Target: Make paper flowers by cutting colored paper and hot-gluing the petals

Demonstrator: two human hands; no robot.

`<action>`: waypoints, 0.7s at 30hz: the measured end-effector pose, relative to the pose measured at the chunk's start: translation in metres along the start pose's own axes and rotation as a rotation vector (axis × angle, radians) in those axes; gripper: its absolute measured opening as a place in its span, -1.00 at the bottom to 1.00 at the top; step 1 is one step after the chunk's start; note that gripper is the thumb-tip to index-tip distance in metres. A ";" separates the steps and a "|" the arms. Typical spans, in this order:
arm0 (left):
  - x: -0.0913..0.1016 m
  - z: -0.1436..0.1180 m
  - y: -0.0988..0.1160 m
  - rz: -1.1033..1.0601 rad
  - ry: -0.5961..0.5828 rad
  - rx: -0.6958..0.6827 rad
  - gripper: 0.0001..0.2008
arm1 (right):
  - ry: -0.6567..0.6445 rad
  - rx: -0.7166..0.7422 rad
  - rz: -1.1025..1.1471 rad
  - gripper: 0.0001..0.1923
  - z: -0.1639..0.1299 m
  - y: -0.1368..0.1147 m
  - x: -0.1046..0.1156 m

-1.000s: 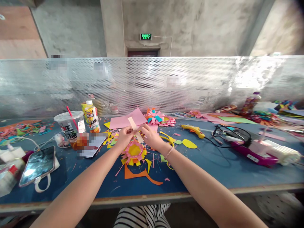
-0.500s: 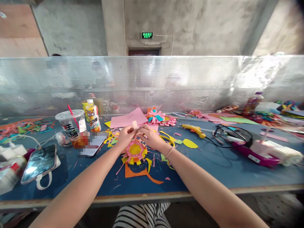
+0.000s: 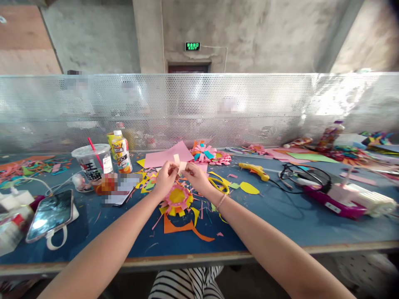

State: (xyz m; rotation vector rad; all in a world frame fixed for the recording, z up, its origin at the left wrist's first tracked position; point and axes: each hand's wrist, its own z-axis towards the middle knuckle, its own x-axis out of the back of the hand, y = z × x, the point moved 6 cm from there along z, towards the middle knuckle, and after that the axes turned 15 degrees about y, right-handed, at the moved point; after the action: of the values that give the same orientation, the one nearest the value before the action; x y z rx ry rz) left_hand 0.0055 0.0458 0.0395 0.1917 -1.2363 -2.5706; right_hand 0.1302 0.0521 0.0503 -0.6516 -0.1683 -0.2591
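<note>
My left hand [image 3: 166,177] is closed in a pinch on a small cream strip [image 3: 176,158], one end of which stands up above the fingers. Close beside it, my right hand [image 3: 196,177] pinches the same pale piece, and a short stretch shows between the fingertips; whether it is paper or tape I cannot tell. Just below both hands lies a paper flower [image 3: 177,197] with a yellow centre, a pink fringe and yellow outer petals. Yellow loops [image 3: 220,185], perhaps scissor handles, rest beside my right wrist. Behind the hands lies a pink sheet [image 3: 166,154].
A fringed pink-and-blue paper flower [image 3: 204,153] lies behind. Orange offcuts [image 3: 179,226] are in front. At right are a yellow glue gun [image 3: 254,171] with a black cord and a purple power strip [image 3: 335,203]. Left stand a cup [image 3: 92,160], a bottle [image 3: 120,151] and a phone [image 3: 51,214].
My hands have tilted and drawn slightly apart at the fingertips, so more of the cream strip shows between them. The flower below has stayed put.
</note>
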 end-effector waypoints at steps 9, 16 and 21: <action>-0.006 -0.012 0.019 0.022 -0.087 -0.075 -0.86 | 0.039 -0.184 0.160 -0.87 0.001 0.007 0.003; -0.008 -0.008 0.018 0.167 -0.070 -0.148 -0.88 | 0.060 -0.222 0.141 -0.86 -0.001 0.013 0.004; -0.008 -0.009 0.022 0.163 -0.079 -0.128 -0.91 | 0.139 -0.258 0.240 -0.74 0.001 0.020 0.006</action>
State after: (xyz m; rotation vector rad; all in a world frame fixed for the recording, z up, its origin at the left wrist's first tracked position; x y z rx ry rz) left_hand 0.0192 0.0287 0.0509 -0.0359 -1.0618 -2.5254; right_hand 0.1411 0.0671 0.0414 -0.8985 0.0786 -0.0938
